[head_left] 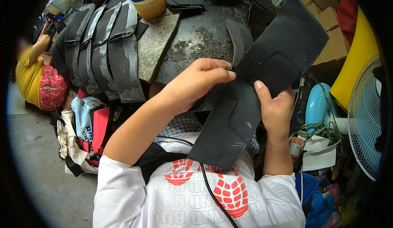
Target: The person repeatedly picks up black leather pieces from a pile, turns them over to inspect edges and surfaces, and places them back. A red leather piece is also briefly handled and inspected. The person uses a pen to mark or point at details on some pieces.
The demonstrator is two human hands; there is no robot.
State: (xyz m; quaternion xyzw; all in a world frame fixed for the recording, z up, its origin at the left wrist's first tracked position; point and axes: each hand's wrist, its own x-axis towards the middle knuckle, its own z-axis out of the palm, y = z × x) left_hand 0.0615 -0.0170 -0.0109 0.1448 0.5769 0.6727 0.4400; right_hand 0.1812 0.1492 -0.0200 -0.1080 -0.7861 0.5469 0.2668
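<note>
A long black stitched panel [282, 62], leather-like and with curved seams, slants across my lap up to the right. My right hand [276, 107] grips its right edge, with the thumb on top and the fingers out of sight behind. At the opposite edge my left hand [206, 78] is closed in a pinch, thumb against fingers, at the panel's narrow middle. A separate dark curved flap [240, 40] stands just behind the panel. Several black pieces with greyish strips [108, 56] lie overlapped on the left of the worktop.
A blue-rimmed tub of amber stuff [148, 3] stands beyond a stone slab [157, 44] on the dark worn worktop [192, 40]. To the right are a fan [366, 117] and cardboard boxes [329, 35]. Another person in yellow [30, 80] sits at far left.
</note>
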